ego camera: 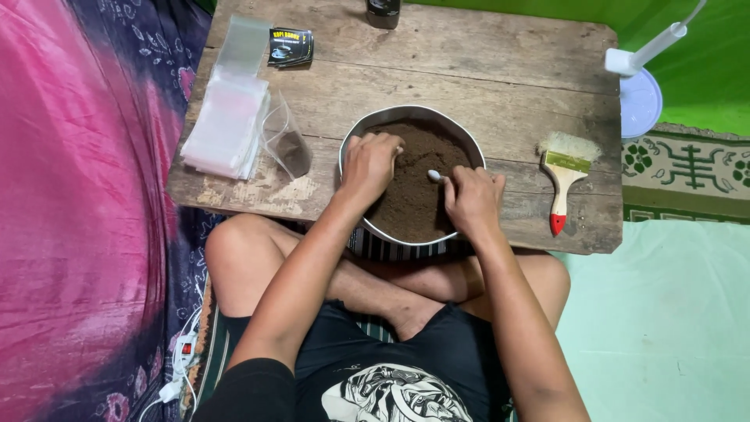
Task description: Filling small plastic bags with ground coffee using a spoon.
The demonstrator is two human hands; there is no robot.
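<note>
A round metal bowl (355,133) full of dark brown powder (418,176) stands at the near edge of a low wooden table (484,70). My left hand (369,162) rests on the bowl's left rim with its fingers curled onto the powder; what it holds, if anything, is hidden. My right hand (471,200) is closed on a small spoon (434,176) whose bowl pokes out over the powder.
A stack of clear plastic bags (228,125) lies at the table's left, one bag (289,144) holding some brown powder. Dark printed sachets (291,45) lie at the back, a paintbrush (562,176) at the right. A white stand (641,86) is beyond the table.
</note>
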